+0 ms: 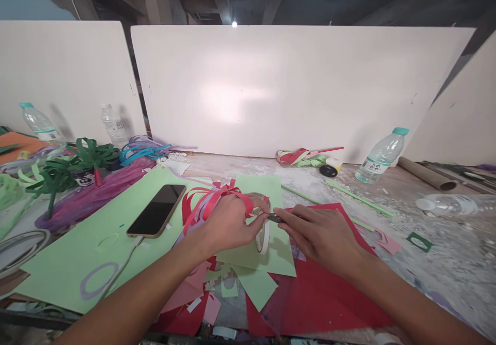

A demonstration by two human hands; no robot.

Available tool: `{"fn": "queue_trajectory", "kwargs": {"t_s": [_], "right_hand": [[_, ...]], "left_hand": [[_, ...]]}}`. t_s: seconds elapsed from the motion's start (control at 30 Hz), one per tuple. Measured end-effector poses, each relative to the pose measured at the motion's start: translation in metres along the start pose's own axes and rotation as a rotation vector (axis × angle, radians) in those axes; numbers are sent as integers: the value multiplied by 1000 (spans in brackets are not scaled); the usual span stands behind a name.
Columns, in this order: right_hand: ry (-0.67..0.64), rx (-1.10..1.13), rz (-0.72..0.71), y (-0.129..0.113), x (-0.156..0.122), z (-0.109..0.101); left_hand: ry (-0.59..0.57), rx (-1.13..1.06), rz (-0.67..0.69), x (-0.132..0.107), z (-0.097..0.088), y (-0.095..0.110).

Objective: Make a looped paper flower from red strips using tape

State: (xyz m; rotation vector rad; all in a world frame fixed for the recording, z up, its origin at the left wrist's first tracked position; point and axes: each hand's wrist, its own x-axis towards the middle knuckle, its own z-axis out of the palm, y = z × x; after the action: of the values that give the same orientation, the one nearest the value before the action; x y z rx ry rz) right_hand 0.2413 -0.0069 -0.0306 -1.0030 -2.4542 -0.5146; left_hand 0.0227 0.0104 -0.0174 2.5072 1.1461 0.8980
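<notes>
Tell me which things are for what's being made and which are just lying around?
Seem part of the job:
red and lavender paper strips
white tape roll
small dark tool, exact kind unclear

Seem just lying about:
smartphone
teal-capped bottle on the right
cardboard tube

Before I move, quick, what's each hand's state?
Left hand: closed, seemingly holding the white tape roll.
Right hand: closed, holding a small dark tool.

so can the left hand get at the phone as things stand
Probably not right now: the left hand looks busy with the red strips, whose loops lie between it and the phone; nothing covers the phone itself.
</notes>
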Motion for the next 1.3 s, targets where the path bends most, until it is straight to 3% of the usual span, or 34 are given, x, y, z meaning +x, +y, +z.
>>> {"fn": "queue_trajectory", "kwargs": {"t_s": [0.23, 0.73, 0.9, 1.07, 1.2, 1.3], "right_hand": [[37, 19, -2, 0, -1, 2], [46, 40, 14, -1, -1, 0], [32, 61, 47, 2, -1, -2], [5, 185, 167, 9, 1, -4], [-220, 296, 181, 15, 3, -2], [-324, 367, 86, 16, 4, 1]], "left_hand": [[35, 99, 109, 0, 1, -3], [-57, -28, -12, 1, 0, 0], [-67, -199, -189, 2, -2, 0], [4, -527, -334, 7, -5, 0], [-4, -751, -435, 11, -9, 0], [-124, -918, -506, 9, -8, -2]]}}
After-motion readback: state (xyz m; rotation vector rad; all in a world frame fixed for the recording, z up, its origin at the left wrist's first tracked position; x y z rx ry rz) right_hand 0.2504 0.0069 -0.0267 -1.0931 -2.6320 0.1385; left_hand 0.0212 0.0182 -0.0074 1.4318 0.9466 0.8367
